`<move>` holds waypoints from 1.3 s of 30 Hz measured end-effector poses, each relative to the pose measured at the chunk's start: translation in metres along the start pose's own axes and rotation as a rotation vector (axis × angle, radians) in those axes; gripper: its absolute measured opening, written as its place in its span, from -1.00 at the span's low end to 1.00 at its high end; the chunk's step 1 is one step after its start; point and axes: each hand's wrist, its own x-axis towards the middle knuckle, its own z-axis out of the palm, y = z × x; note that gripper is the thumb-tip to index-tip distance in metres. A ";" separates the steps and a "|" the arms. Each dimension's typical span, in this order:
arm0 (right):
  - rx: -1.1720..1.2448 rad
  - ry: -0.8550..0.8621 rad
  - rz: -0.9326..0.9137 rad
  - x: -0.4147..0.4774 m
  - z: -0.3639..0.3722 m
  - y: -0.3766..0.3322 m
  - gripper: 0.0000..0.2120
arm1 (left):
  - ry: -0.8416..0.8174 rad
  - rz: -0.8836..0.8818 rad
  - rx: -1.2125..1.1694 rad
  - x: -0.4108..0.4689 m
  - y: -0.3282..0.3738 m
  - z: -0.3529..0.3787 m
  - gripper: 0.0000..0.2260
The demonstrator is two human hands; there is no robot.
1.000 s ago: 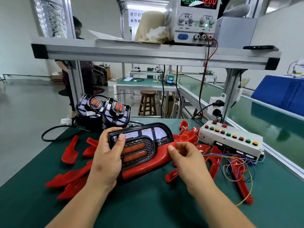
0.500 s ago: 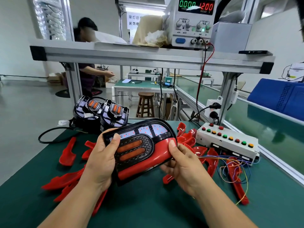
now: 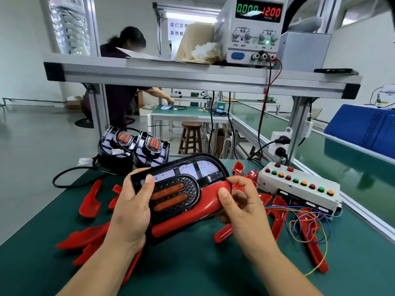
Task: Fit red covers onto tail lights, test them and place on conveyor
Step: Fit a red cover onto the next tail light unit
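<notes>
A black tail light (image 3: pixel 188 174) with two orange bars and a grey board of red dots is held tilted above the green table. A red cover (image 3: pixel 192 212) lies along its lower edge. My left hand (image 3: pixel 130 212) grips the light's left end, thumb on its face. My right hand (image 3: pixel 241 208) holds the right end, thumb pressing on the red cover. Several loose red covers (image 3: pixel 90 199) lie scattered on the table. A white test box (image 3: pixel 299 189) with coloured buttons sits to the right. The green conveyor (image 3: pixel 342 159) runs along the right side.
Two more tail lights (image 3: pixel 134 146) stand at the table's back left with a black cable. Coloured wires (image 3: pixel 307 223) trail from the test box. A power supply (image 3: pixel 252 28) reading 12.00 sits on the overhead shelf (image 3: pixel 192 75). A person works at a far table.
The tail light has been lifted and tilted up towards me. My right thumb now presses on the red cover's right end, and the cover sits closer against the light.
</notes>
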 end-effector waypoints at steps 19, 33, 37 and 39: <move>-0.352 0.065 0.197 0.006 -0.002 0.023 -0.72 | 0.123 -0.008 0.112 -0.007 -0.023 0.010 -0.93; -0.190 -0.002 0.272 0.006 -0.008 0.004 -0.81 | 0.036 0.233 0.477 -0.012 -0.021 0.006 -0.87; -0.382 -0.012 0.189 0.005 -0.008 0.010 -0.75 | 0.036 0.114 0.343 -0.011 -0.025 0.006 -0.91; -0.523 -0.034 0.147 0.006 -0.010 0.014 -0.72 | 0.074 0.054 0.249 -0.010 -0.026 0.007 -0.96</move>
